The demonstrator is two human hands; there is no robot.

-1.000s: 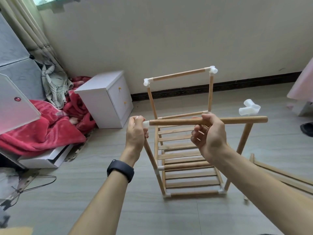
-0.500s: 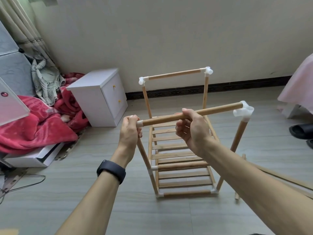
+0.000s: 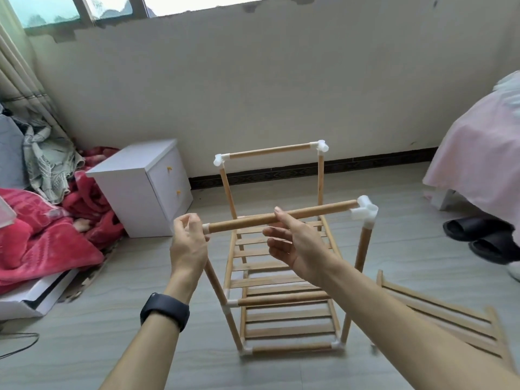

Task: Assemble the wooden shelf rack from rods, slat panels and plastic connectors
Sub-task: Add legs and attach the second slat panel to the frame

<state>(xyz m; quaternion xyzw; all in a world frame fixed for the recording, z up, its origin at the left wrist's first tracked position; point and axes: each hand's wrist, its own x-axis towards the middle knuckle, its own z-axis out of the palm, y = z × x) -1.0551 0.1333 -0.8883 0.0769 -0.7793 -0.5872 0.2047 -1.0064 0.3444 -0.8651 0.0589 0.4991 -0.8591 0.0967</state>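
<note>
Loosely spread right hand, thumb against rod

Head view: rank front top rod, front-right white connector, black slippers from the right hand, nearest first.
1. Front top rod, at the right hand's thumb.
2. Front-right white connector, at the rod's right end.
3. Black slippers, far off at the view's right edge.

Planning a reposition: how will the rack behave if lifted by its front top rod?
Probably light: the rack is just thin rods and slats. Likely wobbly: the front top rod joins only through plastic connectors, so it could pull out or skew. May tip if pushed, since it stands tall on a narrow base.
</note>
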